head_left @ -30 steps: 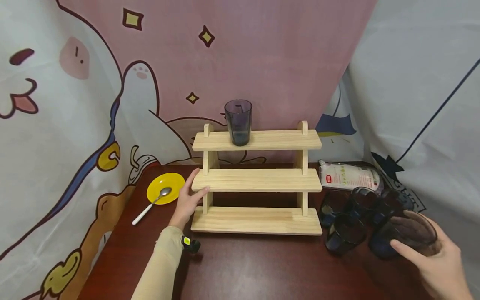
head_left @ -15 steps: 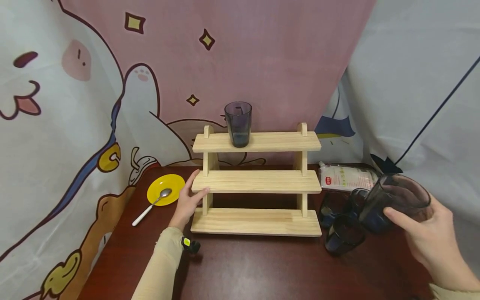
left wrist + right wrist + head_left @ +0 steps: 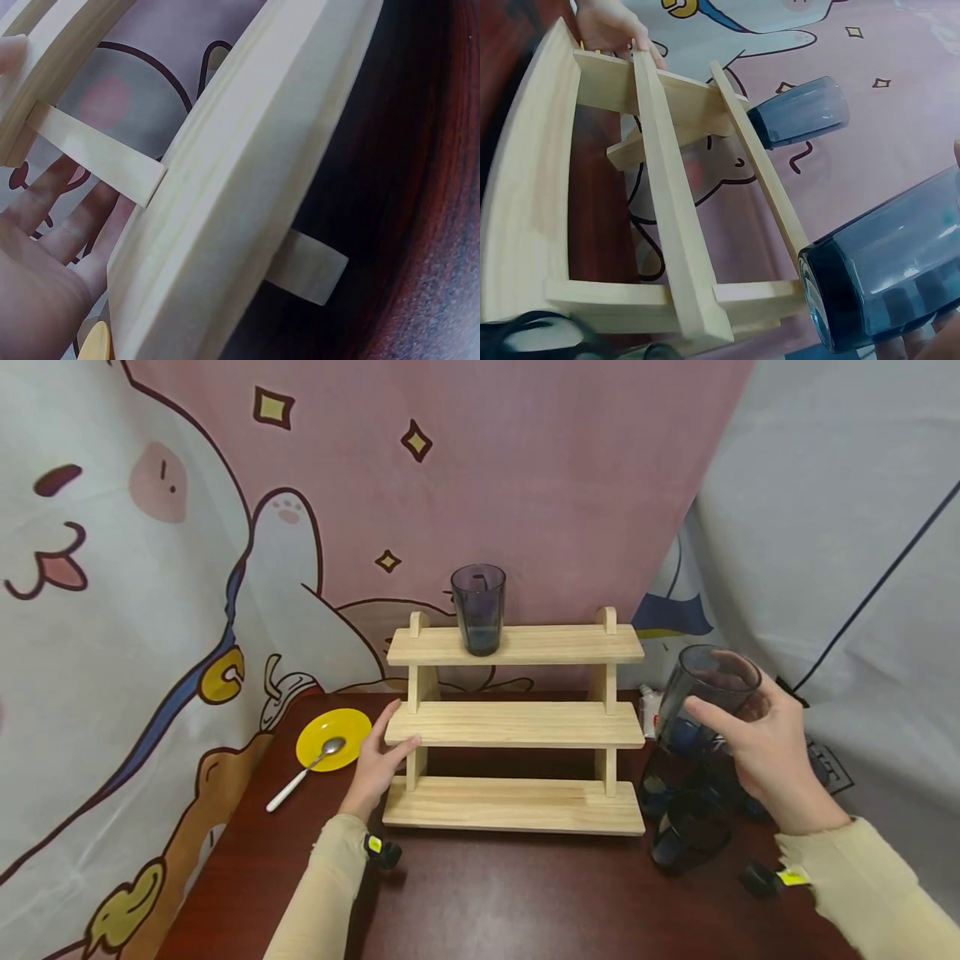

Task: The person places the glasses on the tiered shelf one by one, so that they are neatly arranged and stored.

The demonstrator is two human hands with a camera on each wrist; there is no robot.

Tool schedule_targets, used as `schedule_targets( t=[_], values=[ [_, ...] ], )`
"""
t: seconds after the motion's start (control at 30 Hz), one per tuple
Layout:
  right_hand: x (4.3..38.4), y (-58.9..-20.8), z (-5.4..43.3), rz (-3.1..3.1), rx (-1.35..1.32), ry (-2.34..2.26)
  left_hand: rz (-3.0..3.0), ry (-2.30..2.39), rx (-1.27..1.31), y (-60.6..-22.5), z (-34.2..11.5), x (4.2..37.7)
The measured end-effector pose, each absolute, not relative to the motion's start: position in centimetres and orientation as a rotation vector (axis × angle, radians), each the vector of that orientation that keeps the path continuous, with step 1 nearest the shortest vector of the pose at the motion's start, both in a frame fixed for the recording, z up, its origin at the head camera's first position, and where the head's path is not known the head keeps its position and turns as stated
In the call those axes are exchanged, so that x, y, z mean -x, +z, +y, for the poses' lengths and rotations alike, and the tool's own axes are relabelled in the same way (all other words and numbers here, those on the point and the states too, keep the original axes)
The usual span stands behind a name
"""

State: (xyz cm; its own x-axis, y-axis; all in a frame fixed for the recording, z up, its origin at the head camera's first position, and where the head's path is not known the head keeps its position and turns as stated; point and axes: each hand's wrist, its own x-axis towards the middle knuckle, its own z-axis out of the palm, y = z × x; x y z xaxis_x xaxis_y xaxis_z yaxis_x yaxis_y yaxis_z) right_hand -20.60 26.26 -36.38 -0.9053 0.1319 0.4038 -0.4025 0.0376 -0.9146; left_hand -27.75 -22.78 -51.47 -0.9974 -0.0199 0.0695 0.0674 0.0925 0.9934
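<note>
A three-tier wooden shelf rack (image 3: 513,724) stands on the table. My left hand (image 3: 372,768) grips the left end of its middle tier, thumb on the front edge and fingers behind; the left wrist view shows those fingers past the upright. On the top tier stands a dark tinted glass tumbler (image 3: 478,622), left of centre. My right hand (image 3: 776,756) holds a second tumbler (image 3: 693,702) upright by its side, raised to the right of the rack. In the right wrist view this bluish tumbler (image 3: 900,262) appears beside the rack's right end.
Several more dark tumblers (image 3: 688,835) stand on the table right of the rack, partly hidden by the right hand. Behind them lies a white pouch (image 3: 649,703), mostly covered. A yellow plate (image 3: 318,727) with a white-handled spoon (image 3: 288,787) lies left. Printed cloth hangs behind.
My right hand has lifted its tumbler from the group at the right and carried it up and left towards the rack. The left hand keeps its grip on the middle tier.
</note>
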Motion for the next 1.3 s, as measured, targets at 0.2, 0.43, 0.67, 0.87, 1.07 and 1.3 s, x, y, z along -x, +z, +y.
schedule_targets(
  t=[0.2, 0.43, 0.67, 0.87, 1.07, 1.3],
  values=[
    [23.5, -35.3, 24.2, -2.094, -0.27, 1.743, -2.305, -2.065, 0.018, -50.6, -22.5, 27.4],
    [26.9, -34.0, 21.3, -2.128, -0.349, 1.727, -2.304, -2.085, -0.002, -50.2, -22.5, 27.2],
    [29.7, -32.2, 18.6, -2.183, -0.346, 1.712, -2.284, -2.058, 0.032, -51.3, -22.7, 27.6],
    [31.7, -31.3, 16.7, -2.227, -0.33, 1.694, -2.274, -2.049, 0.047, -51.5, -22.8, 27.7],
    [33.2, -31.3, 15.5, -2.215, -0.331, 1.716, -2.27, -2.04, 0.055, -51.5, -22.7, 27.8],
    [34.3, -32.2, 14.6, -2.192, -0.323, 1.737, -2.275, -2.05, 0.042, -51.4, -22.7, 27.7]
  ],
)
